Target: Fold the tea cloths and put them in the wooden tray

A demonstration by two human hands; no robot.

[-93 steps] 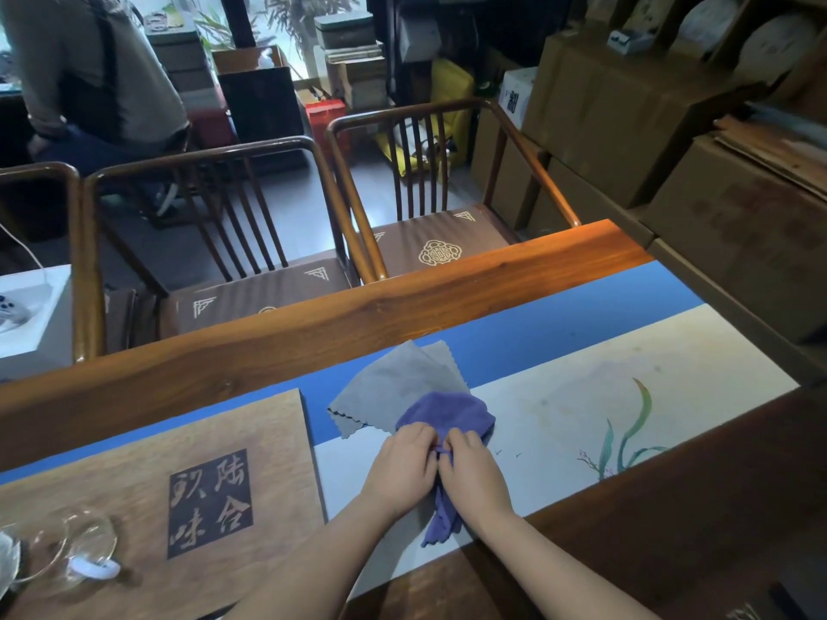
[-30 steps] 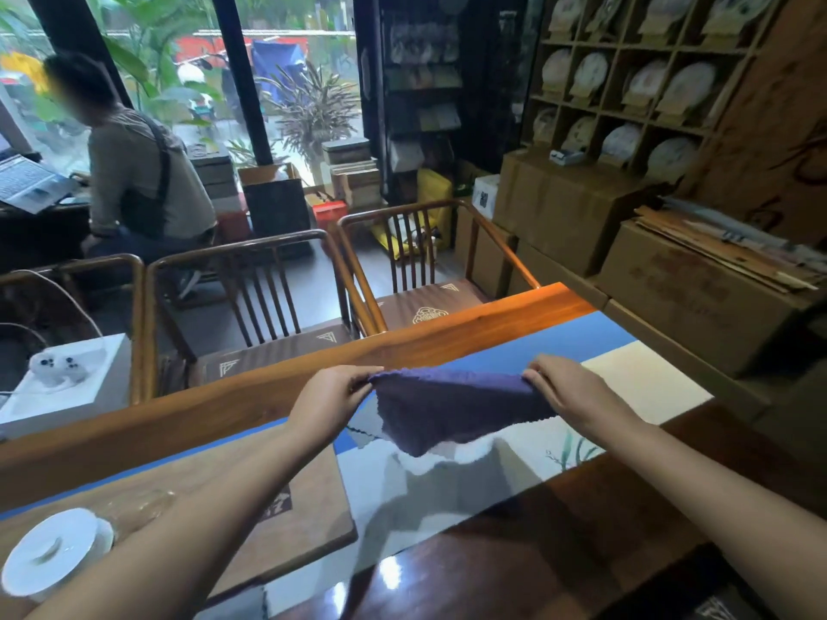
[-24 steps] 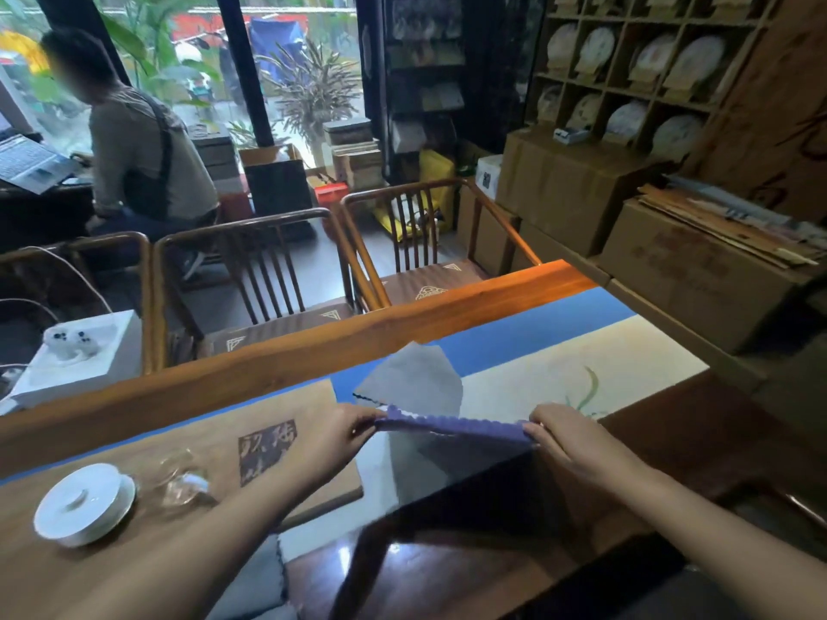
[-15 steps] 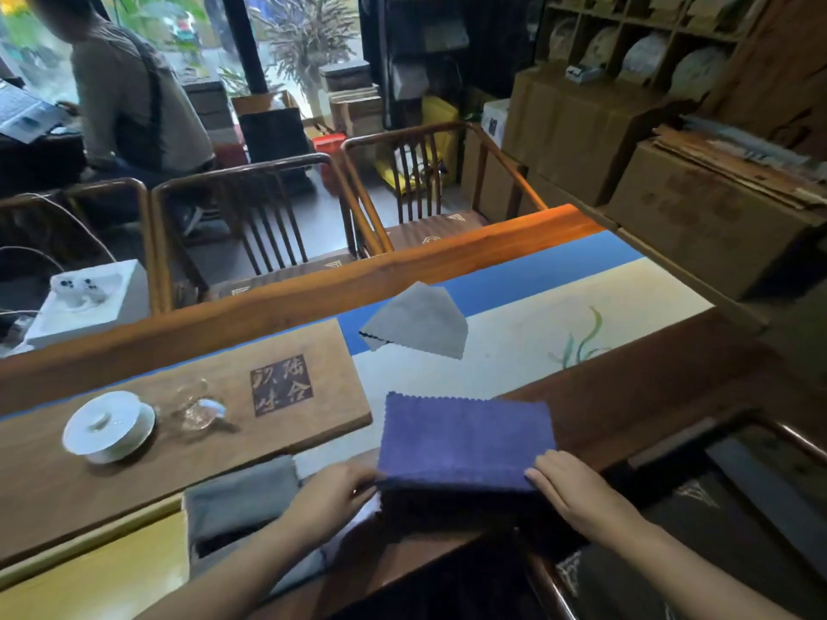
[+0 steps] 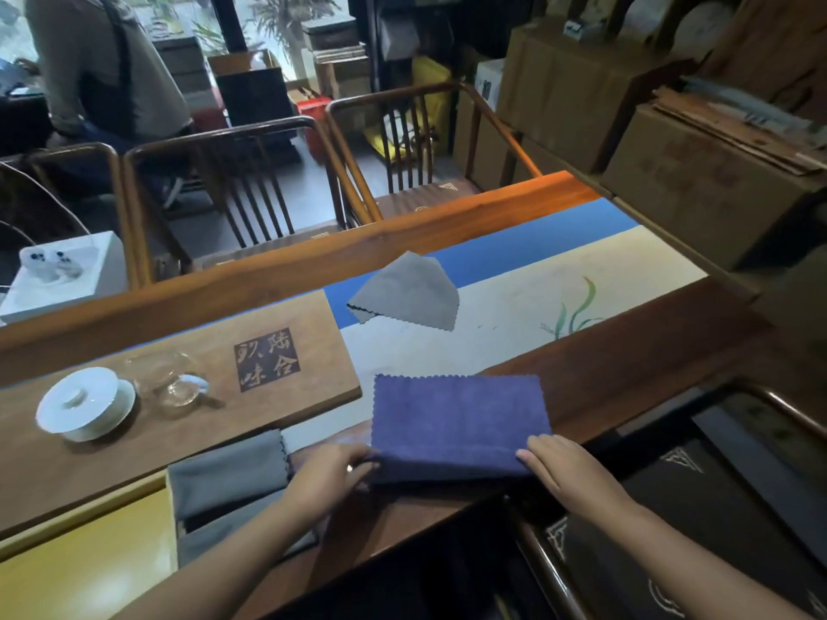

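A purple tea cloth (image 5: 456, 418) lies folded double on the table's near edge, its fold toward me. My left hand (image 5: 331, 478) pinches its near left corner and my right hand (image 5: 564, 469) holds its near right corner. A grey tea cloth (image 5: 409, 293) lies loosely folded farther back on the blue and cream table runner (image 5: 537, 302). Another grey cloth (image 5: 228, 476) lies folded at the near left, beside my left forearm, over the end of a yellow surface (image 5: 89, 557). I cannot tell whether that is the wooden tray.
A wooden tea board (image 5: 179, 422) with carved characters carries a white lidded cup (image 5: 83, 407) and a glass pitcher (image 5: 170, 380). Wooden chairs (image 5: 250, 181) stand beyond the table, a chair arm (image 5: 550, 570) close by me. Cardboard boxes (image 5: 698, 181) stack at the right. A person sits at the far left.
Both hands lifted the purple cloth, spread it in the air, then laid it folded double on the near table edge. In the last half second the hands stayed on its near corners.
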